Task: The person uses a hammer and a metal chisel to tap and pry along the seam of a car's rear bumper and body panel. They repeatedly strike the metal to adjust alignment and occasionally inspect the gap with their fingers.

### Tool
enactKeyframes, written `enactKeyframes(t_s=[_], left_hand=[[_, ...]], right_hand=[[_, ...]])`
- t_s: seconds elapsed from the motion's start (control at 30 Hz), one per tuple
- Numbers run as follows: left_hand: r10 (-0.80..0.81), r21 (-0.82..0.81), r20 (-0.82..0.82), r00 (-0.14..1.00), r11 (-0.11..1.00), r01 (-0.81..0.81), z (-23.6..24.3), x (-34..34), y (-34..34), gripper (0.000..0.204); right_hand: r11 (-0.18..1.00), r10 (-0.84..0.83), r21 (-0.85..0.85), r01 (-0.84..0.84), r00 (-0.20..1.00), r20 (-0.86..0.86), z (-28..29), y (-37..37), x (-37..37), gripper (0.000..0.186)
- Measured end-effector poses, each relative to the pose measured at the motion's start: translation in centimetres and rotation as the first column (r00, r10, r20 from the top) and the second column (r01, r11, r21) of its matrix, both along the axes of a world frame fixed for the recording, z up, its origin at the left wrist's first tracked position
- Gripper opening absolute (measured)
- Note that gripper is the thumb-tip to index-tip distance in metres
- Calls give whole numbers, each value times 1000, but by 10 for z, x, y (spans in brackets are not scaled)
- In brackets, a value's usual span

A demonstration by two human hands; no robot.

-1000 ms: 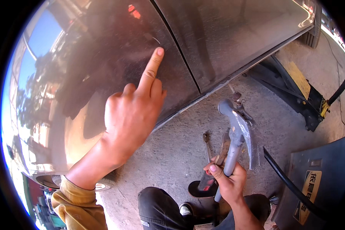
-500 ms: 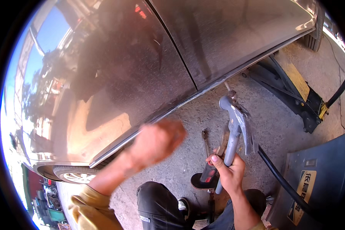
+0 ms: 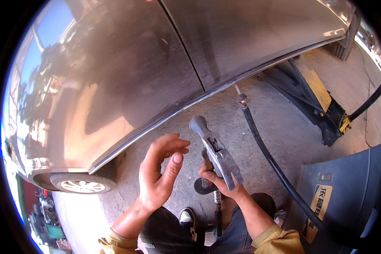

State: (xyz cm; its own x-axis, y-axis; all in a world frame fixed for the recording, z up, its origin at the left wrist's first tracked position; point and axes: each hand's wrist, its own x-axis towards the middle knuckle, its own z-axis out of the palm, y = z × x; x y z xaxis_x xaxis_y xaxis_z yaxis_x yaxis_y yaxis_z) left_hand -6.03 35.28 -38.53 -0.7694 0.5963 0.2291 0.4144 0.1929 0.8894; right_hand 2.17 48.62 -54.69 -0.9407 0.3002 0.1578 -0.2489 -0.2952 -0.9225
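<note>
Right hand (image 3: 220,184) grasps hammer (image 3: 221,160); left hand (image 3: 155,181) empty, half curled. Seems preparing step beside car (image 3: 127,76); next move calls for steady grip.

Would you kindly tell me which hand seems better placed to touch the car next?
Probably the left hand: it is empty and half-open near the car, while the right hand grips the hammer.

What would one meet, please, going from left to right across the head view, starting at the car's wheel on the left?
The wheel with pale spokes → the person's left hand → the hammer → the black-and-yellow jack.
</note>
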Motion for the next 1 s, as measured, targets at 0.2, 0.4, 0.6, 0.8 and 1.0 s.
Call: enactKeyframes(t_s=[0.2, 0.4, 0.6, 0.8, 1.0], left_hand=[[-6, -75, -104, 995, 997, -1, 17, 17, 8, 37], [-30, -125, -210, 977, 992, 4, 21, 27, 15, 37], [-113, -145, -291, 950, 987, 73, 28, 30, 19, 35], [-295, -275, -389, 873, 941, 195, 30, 32, 17, 37], [-42, -245, -168, 985, 969, 0, -2, 55, 6, 44]], right_hand=[[994, 93, 59, -95, 995, 36, -1, -14, 5, 19], [987, 145, 63, -150, 987, 65, 8, -8, 11, 28], [991, 114, 66, -116, 993, 32, 5, -8, 9, 25], [999, 19, 41, -16, 998, -66, 3, -8, 5, 12], [979, -126, -152, 132, 991, 46, -2, -17, 14, 20]])
